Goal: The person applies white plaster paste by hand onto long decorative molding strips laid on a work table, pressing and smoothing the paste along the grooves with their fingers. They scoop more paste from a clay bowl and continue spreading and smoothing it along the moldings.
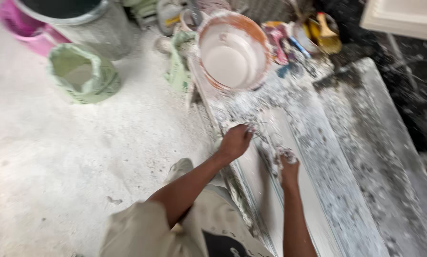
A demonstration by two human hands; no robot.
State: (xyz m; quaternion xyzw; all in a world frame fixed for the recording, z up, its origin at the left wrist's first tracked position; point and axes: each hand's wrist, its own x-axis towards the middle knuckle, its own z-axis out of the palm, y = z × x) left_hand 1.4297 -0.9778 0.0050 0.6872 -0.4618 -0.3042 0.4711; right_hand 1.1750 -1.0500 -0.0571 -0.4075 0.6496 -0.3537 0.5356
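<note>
My knee and sleeve, then both hands in wet white plaster on the long mould.

Nearest me is my bent knee [175, 223] in pale cloth; beyond it my left hand [235, 141] curls loosely, fingers [248, 129] half closed around a clump of wet plaster [261, 138], and my right hand [288, 167] presses a plaster-coated fist down, clenched on the same mass as far as the blur lets me tell. The plaster lies along the long mould [318, 157] on the floor [56, 157], below the white bucket [232, 51]. I judge it soft, heavy, slippery and crumbly at the edges, best scooped from underneath with cupped palms, not pinched.
</note>
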